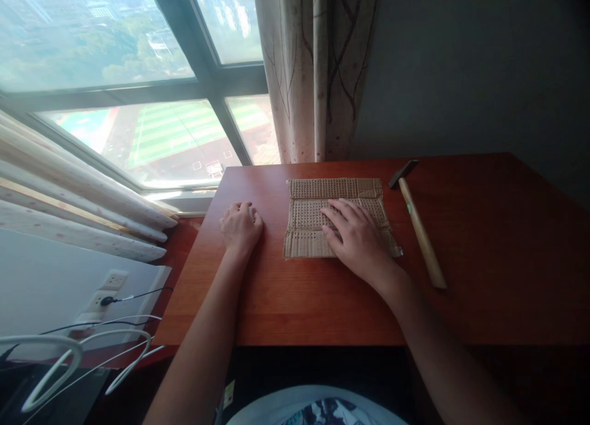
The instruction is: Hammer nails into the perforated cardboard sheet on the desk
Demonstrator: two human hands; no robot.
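Note:
A flattened piece of brown cardboard (306, 216), creased into bands and punched with rows of small holes, lies on the table. My right hand (357, 234) rests on it palm down, fingers stretched out and covering part of its middle and lower right. To the left of the cardboard, my left hand (242, 225) sits on the bare wood with its fingers curled closed. A small pale bit shows near its thumb, too hidden to name. A hammer (419, 231) with a wooden handle and dark metal head lies to the right of the cardboard, touched by neither hand.
The reddish-brown wooden table (295, 314) ends at a front edge close to my body. A window (175, 130) and curtains (304, 74) stand behind and to the left. White cables (133, 333) and a wall socket (114, 280) are at the lower left.

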